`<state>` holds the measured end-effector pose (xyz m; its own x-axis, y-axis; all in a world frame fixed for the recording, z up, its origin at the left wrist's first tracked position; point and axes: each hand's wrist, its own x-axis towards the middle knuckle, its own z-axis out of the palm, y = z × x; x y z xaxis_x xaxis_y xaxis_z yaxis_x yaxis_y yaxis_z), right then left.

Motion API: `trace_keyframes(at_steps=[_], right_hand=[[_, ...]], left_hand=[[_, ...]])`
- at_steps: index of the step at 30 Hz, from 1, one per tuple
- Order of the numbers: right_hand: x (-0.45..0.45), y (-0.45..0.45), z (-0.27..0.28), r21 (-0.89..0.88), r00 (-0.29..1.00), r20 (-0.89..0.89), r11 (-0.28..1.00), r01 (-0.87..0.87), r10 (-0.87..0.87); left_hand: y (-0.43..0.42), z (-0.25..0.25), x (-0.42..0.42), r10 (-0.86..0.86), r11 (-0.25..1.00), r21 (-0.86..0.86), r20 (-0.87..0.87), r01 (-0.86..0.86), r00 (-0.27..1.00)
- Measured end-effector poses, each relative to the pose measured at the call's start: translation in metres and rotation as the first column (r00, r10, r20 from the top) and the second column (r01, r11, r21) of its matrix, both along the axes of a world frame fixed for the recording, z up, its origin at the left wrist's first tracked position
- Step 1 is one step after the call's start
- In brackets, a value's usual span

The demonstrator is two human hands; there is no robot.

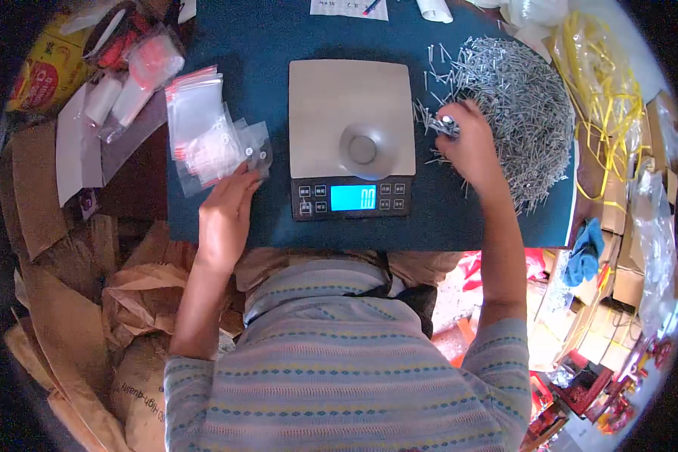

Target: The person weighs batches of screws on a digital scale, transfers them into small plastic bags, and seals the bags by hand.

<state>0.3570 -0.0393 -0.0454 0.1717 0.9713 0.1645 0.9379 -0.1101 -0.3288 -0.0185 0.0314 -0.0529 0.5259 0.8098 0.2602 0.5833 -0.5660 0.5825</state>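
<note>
My right hand [471, 143] is closed around a few silver screws [446, 126] at the left edge of a big loose heap of screws [523, 113]. My left hand [226, 211] has its fingertips pinched on the lower edge of a small clear zip bag [258, 143], which lies at the side of a pile of similar bags [196, 113] with red top strips. Between the hands stands a digital scale [324, 113] with a lit display that reads 0.0. On its plate rests a small clear round dish [384, 160].
A dark blue-green cloth [264, 45] covers the table. Cardboard and packed plastic bags [147, 68] crowd the left side. Yellow strapping [599, 98] and cartons stand at the right. Paper with a pen [371, 9] lies at the far edge.
</note>
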Motion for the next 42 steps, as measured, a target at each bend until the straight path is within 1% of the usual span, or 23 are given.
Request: trace_keyframes(at_steps=[1,3,5,8,11,14,17,20,23,26,28,29,30,32,35,38,40,42], right_hand=[[0.005,-0.001,-0.001,-0.007,0.999,-0.052,1.000,0.002,-0.003],[0.015,-0.004,0.006,0.014,0.960,-0.277,0.999,0.049,-0.043],[0.022,-0.006,0.017,0.022,0.868,-0.490,0.995,0.100,-0.076],[0.030,-0.007,0.030,-0.129,0.854,-0.460,0.970,0.205,-0.241],[0.036,-0.007,0.024,-0.056,0.774,-0.609,0.983,0.173,-0.170],[0.041,-0.006,0.039,-0.056,0.835,-0.527,0.987,0.153,-0.159],[0.030,0.001,0.057,-0.028,0.777,-0.615,0.989,0.147,-0.133],[0.017,0.012,0.073,-0.001,0.733,-0.678,0.998,0.062,-0.046],[-0.011,0.023,0.086,-0.012,0.708,-0.701,0.991,-0.137,0.089],[-0.049,0.036,0.083,0.017,0.643,-0.715,0.925,-0.379,0.276],[-0.073,0.041,0.082,-0.098,0.714,-0.623,0.873,-0.477,0.320],[-0.082,0.044,0.078,-0.116,0.755,-0.520,0.842,-0.526,0.400],[-0.090,0.043,0.069,-0.129,0.800,-0.416,0.843,-0.522,0.431],[-0.099,0.043,0.051,-0.134,0.883,-0.215,0.883,-0.450,0.417],[-0.095,0.041,0.057,-0.026,0.886,-0.235,0.908,-0.418,0.401],[-0.077,0.034,0.082,0.044,0.888,-0.325,0.943,-0.328,0.325],[-0.054,0.028,0.086,0.104,0.893,-0.395,0.977,-0.189,0.214],[-0.023,0.020,0.080,0.079,0.943,-0.311,0.992,-0.101,0.121]], left_hand=[[-0.001,0.001,-0.001,-0.001,1.000,0.015,0.013,0.001,1.000],[-0.001,0.001,-0.004,0.005,1.000,0.029,0.043,-0.007,0.999],[-0.001,0.000,-0.008,0.020,0.999,0.029,0.078,-0.023,0.997],[0.000,0.001,-0.008,0.047,0.998,-0.033,0.054,-0.045,0.997],[-0.001,0.003,-0.006,0.044,0.999,-0.002,0.073,-0.044,0.996],[-0.001,0.012,-0.003,0.050,0.998,0.029,0.072,-0.053,0.996],[-0.001,0.014,-0.004,0.063,0.997,0.036,0.070,-0.066,0.996],[-0.002,0.017,-0.003,0.056,0.997,0.043,0.073,-0.059,0.996],[-0.006,0.019,-0.001,0.038,0.999,0.036,0.077,-0.041,0.996],[-0.011,0.023,0.001,0.055,0.998,-0.001,0.052,-0.055,0.997],[-0.012,0.023,0.002,0.055,0.998,-0.008,0.063,-0.054,0.997],[-0.013,0.022,0.002,0.054,0.998,-0.012,0.068,-0.054,0.996],[-0.013,0.022,0.002,0.049,0.999,-0.002,0.072,-0.049,0.996],[-0.013,0.021,0.001,0.038,0.999,0.015,0.081,-0.039,0.996],[-0.013,0.022,-0.002,0.016,1.000,0.018,0.059,-0.017,0.998],[-0.010,0.022,-0.003,0.010,1.000,0.026,0.080,-0.013,0.997],[-0.008,0.026,-0.003,0.007,0.999,0.048,0.094,-0.012,0.996],[-0.007,0.029,-0.004,0.014,0.998,0.052,0.098,-0.020,0.995]])
